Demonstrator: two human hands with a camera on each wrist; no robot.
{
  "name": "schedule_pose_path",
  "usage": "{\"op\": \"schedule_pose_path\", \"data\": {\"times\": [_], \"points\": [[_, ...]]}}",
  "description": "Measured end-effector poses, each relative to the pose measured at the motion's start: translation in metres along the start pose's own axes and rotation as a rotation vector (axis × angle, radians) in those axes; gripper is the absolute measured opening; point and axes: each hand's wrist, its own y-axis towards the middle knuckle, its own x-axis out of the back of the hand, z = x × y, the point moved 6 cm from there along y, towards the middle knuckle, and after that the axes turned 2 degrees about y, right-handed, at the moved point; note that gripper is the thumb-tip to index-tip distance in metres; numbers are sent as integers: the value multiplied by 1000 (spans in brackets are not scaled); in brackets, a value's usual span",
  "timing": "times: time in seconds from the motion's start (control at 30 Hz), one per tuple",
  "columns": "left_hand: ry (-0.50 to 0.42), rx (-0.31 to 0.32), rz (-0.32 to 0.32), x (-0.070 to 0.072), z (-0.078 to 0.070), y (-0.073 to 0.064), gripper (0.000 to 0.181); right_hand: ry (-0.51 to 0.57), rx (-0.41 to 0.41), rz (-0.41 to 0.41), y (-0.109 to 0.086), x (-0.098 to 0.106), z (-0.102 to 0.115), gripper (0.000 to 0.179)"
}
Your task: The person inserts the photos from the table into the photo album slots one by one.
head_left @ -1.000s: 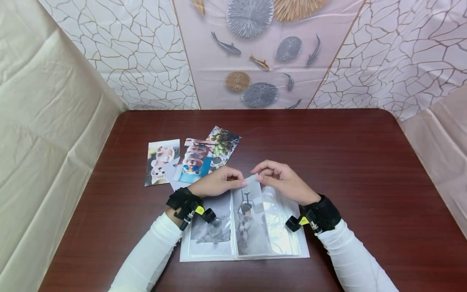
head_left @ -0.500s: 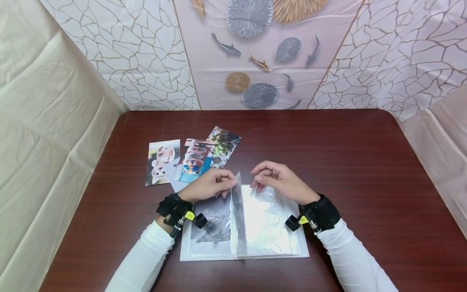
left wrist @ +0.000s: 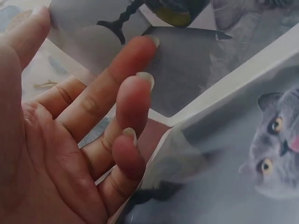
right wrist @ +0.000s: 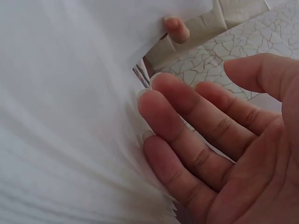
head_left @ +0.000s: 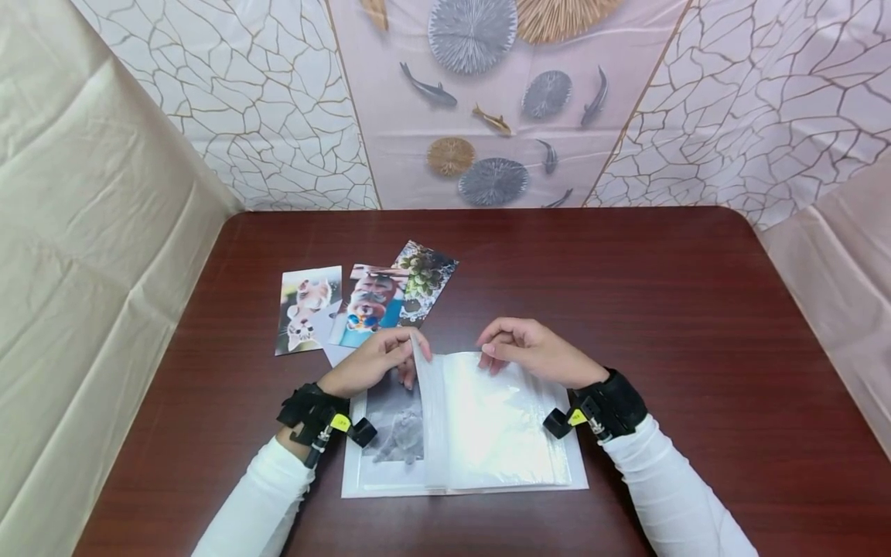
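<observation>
A white photo album (head_left: 353,476) lies spread flat on the table, with clear sleeves inside. My left hand (head_left: 372,362) pinches the top edge of a raised album page (head_left: 435,437), thumb on one side and index finger behind; the other fingers hang loosely bent. Under that page, a grey cat photo (left wrist: 280,144) shows on the left side. My right hand (head_left: 539,352) rests with relaxed fingers at the upper edge of the right-hand page (head_left: 504,433). Its fingertips (right wrist: 161,112) lie against the pale sleeve edges and grip nothing.
Beyond my left hand are several loose photos: a picture of pale cats (head_left: 306,309), one with blue in it (head_left: 369,305) and one of green plants (head_left: 426,278). The brown table (head_left: 668,309) reaches back to a patterned cloth (head_left: 278,116).
The raised page has swung from right to left past the spine, carried by my left hand. A bright, pale page now shows on the right. My right hand has released the page corner and barely shifted.
</observation>
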Motion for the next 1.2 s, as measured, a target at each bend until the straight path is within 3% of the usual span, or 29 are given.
{"op": "schedule_pose_path", "data": {"times": [0.2,0.5,0.7,0.93,1.2], "points": [[-53,-23,-23,7,4,-12,47,-27,-17,8,0,0,-1,28],[-36,-26,-147,18,11,-32,34,-61,-34,32,2,-2,-3,28],[26,15,-240,27,16,-44,27,-57,-36,37,2,-3,-3,28],[65,112,-335,33,21,-62,20,-88,-34,32,3,-8,0,26],[170,100,-408,34,26,-74,17,-173,-40,-3,1,-16,8,22]]}}
